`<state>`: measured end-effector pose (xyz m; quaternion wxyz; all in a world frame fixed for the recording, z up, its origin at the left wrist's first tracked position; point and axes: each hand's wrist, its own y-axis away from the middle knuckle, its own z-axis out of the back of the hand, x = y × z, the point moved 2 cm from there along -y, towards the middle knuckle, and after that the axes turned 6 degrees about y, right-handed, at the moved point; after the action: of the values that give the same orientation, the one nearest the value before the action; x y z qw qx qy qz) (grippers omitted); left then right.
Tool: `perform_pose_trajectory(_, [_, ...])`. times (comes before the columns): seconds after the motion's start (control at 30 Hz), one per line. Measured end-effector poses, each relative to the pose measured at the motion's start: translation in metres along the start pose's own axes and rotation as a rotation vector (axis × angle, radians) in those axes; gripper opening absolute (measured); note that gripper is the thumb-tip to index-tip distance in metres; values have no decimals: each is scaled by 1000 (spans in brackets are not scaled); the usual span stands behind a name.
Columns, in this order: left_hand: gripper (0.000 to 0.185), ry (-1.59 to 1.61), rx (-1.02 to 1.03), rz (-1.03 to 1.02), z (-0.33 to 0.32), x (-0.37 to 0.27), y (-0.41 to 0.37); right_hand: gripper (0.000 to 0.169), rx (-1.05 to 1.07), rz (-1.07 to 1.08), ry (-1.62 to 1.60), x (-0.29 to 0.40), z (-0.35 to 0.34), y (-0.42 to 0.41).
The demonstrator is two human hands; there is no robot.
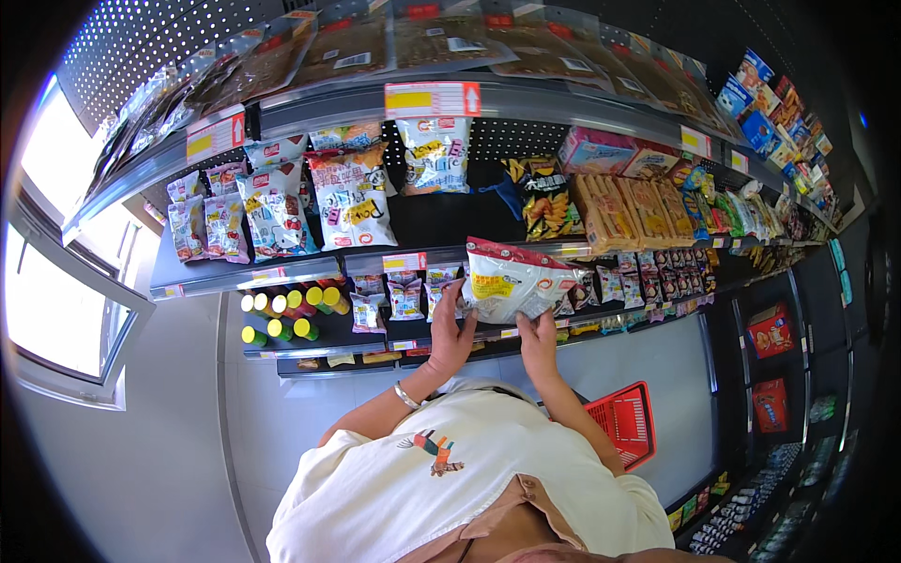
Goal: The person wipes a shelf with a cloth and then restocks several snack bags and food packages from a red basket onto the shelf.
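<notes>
Both hands hold a white snack bag with a dark red top edge [517, 281] in front of the shelves. My left hand [454, 331] grips its lower left corner, with a silver bangle on the wrist. My right hand [537, 341] pinches the bottom edge further right. Behind the bag, the middle shelf carries a white and red snack bag [350, 197], an upright white snack bag [433, 155] and a black snack bag [543, 197]. Between the last two, part of the dark shelf shows.
A red shopping basket [623, 426] is low at my right side. Canisters with yellow lids [306, 329] and small snack bags fill the shelf below. Flat clear packages [450, 49] lie on the upper shelf. An opened window [67, 317] is at the left.
</notes>
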<state>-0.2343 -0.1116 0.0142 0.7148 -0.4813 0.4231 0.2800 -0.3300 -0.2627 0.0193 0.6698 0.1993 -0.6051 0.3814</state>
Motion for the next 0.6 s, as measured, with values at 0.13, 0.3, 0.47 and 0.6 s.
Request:
perform_pose_trajectory(0.13, [58, -27, -51, -91, 30, -1, -40, 42, 14, 104, 22, 16, -37, -37])
perform_pose_trajectory(0.3, [58, -64, -85, -182, 50, 9, -81, 39, 35, 38, -12, 23, -73, -74])
perform_pose_trajectory(0.47, [60, -102, -96, -154, 56, 21, -109, 35, 33, 157, -44, 42, -97, -104])
perform_pose_trajectory(0.6, [63, -130, -128, -112, 51, 31, -131, 38, 38, 208, 53, 39, -107, -138])
